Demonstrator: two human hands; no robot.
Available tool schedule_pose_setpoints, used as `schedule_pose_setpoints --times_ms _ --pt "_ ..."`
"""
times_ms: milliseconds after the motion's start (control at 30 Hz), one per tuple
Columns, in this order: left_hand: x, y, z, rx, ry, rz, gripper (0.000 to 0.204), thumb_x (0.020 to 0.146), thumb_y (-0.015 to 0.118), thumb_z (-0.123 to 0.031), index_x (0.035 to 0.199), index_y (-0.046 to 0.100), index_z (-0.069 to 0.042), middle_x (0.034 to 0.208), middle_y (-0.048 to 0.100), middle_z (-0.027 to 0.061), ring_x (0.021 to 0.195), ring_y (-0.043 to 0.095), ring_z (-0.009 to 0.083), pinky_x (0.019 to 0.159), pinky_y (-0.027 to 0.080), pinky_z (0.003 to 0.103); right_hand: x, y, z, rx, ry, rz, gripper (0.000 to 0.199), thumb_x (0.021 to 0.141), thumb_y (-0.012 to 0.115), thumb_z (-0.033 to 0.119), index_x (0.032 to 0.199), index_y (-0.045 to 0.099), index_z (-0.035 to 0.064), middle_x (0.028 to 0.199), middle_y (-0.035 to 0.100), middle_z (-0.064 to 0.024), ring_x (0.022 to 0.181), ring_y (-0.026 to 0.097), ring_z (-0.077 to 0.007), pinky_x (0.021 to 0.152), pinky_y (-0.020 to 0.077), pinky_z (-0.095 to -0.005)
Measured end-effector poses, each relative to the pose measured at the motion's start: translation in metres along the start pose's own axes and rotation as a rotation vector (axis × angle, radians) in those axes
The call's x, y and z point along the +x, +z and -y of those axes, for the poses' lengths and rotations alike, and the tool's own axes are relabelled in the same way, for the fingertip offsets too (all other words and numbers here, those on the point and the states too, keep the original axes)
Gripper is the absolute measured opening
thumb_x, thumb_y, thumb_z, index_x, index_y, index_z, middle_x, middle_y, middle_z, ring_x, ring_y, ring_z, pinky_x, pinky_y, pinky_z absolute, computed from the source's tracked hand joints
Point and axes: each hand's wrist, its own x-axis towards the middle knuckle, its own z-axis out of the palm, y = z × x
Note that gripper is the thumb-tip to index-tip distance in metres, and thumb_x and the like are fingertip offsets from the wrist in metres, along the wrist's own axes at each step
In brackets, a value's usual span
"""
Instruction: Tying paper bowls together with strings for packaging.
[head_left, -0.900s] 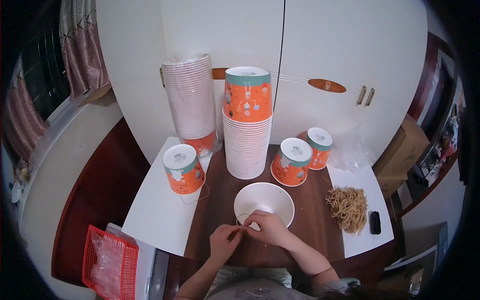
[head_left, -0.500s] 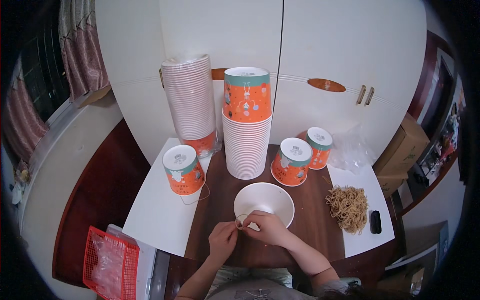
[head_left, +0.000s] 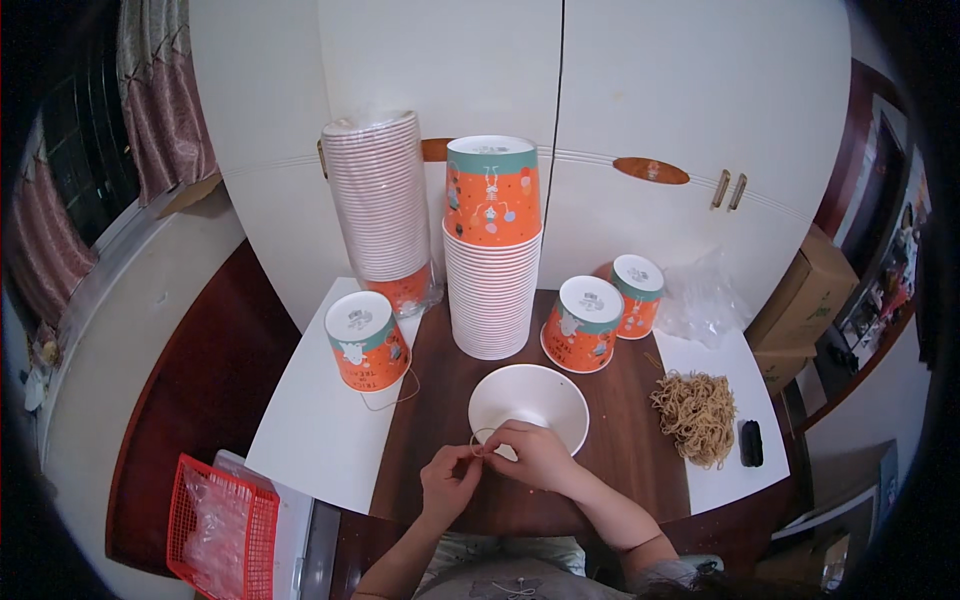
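Left hand (head_left: 449, 481): grip pinched on thin tan string (head_left: 480, 436).
Right hand (head_left: 533, 455): grip pinching same string, just before white paper bowl (head_left: 528, 403).

Bowl (head_left: 528, 400) before the cup stack (head_left: 492, 270); string bundle (head_left: 695, 415) right of it, basket (head_left: 222, 525) far left

- I saw two tall stacks of paper cups: one plastic-wrapped stack (head_left: 378, 200) and one orange-topped stack (head_left: 492, 255).
- Three single orange cups stood upside down: (head_left: 367, 340), (head_left: 582, 322), (head_left: 636, 294).
- I had one white bowl (head_left: 530, 398).
- One pile of tan strings (head_left: 695, 415).
- One red basket (head_left: 215, 525).
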Motion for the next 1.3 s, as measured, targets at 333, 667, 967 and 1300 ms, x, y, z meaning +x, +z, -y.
schedule_pose_setpoints --times_ms 333,667,967,1300 --pt "0.002 -0.001 0.006 -0.248 -0.300 0.182 0.011 0.080 0.057 -0.007 0.089 0.058 -0.001 0.079 0.059 0.0023 0.071 0.053 0.0052 0.064 0.042 0.019 -0.001 -0.006 0.001 -0.068 0.011 -0.007 0.011 0.070 0.062 0.014 0.077 0.059 0.0081 0.078 0.058 -0.0069 0.073 0.057 -0.0243 0.063 0.0462 -0.0331" --pt "0.002 -0.008 0.016 -0.922 -0.820 0.327 0.010 0.083 0.054 -0.010 0.092 0.056 -0.007 0.084 0.055 -0.0031 0.070 0.048 0.0021 0.057 0.036 0.014 -0.001 -0.014 0.009 0.053 -0.004 0.035 0.016 0.070 0.063 0.013 0.085 0.060 0.0096 0.083 0.057 -0.0059 0.073 0.057 -0.0224 0.060 0.0469 -0.0314" --pt "0.007 -0.011 0.004 -0.921 -0.847 0.348 0.011 0.083 0.052 -0.010 0.093 0.057 -0.007 0.082 0.054 -0.0031 0.067 0.047 0.0030 0.056 0.036 0.015 -0.005 -0.012 0.005 -0.011 -0.174 0.007 0.014 0.070 0.063 0.008 0.084 0.061 0.0073 0.080 0.059 -0.0057 0.072 0.059 -0.0221 0.061 0.0475 -0.0303" --pt "0.006 -0.002 -0.001 -0.340 -0.253 0.257 0.011 0.076 0.060 -0.004 0.087 0.059 -0.002 0.091 0.050 0.0003 0.064 0.045 0.0045 0.059 0.037 0.017 -0.004 -0.009 0.001 0.057 -0.046 -0.057 0.008 0.072 0.060 0.004 0.079 0.060 0.0053 0.074 0.059 -0.0075 0.066 0.059 -0.0220 0.058 0.0467 -0.0293"
